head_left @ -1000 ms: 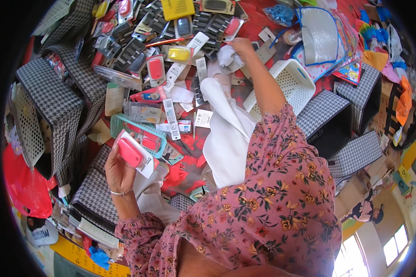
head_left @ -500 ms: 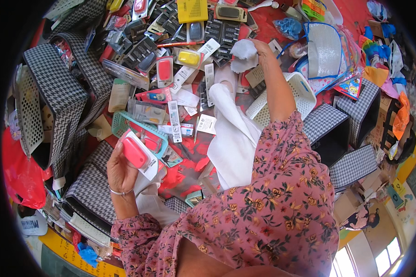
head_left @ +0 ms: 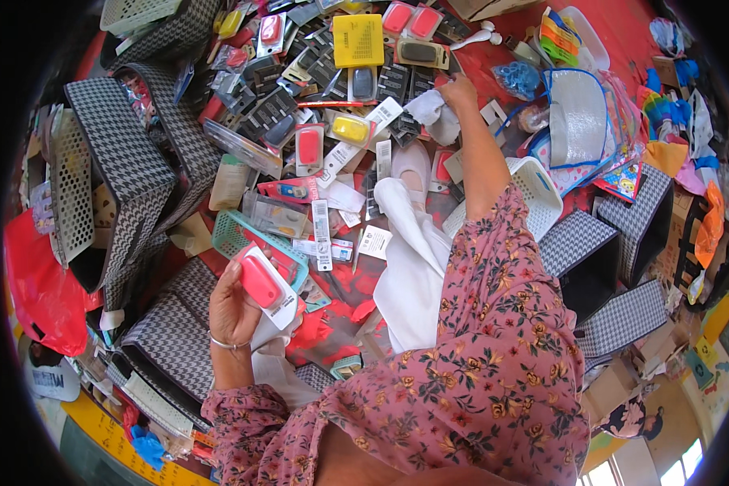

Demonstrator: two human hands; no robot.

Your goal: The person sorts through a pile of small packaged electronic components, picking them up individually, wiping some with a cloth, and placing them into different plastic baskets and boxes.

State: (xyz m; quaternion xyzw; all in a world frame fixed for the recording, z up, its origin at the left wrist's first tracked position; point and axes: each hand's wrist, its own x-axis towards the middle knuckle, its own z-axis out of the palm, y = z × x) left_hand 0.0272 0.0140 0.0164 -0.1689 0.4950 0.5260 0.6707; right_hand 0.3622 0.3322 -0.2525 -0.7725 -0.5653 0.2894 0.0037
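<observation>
My left hand (head_left: 233, 312) grips a blister pack (head_left: 261, 282) with a red rounded plastic case on a white card. It is held above a light-green plastic basket (head_left: 257, 235). My right hand (head_left: 460, 93) is stretched out to the far side, its fingers closed on a greyish-white cloth (head_left: 435, 116). A bit of red shows at the right fingertips; whether it is held cannot be made out. Close by lie a dark pack (head_left: 421, 53) and red packs (head_left: 423, 23). Left of the cloth are a yellow-cased pack (head_left: 351, 127) and a red-cased pack (head_left: 309, 147).
Black-and-white houndstooth boxes stand at the left (head_left: 125, 162) and right (head_left: 575, 243). A white perforated basket (head_left: 535, 190) sits beside my right forearm. A yellow square box (head_left: 358, 39) tops the far pile. Silver-lined bags (head_left: 577, 121) lie to the right.
My right hand has moved a little farther out and leftward over the pile, and the cloth hangs lower from it. My left hand keeps the red pack. The whole view has shifted slightly.
</observation>
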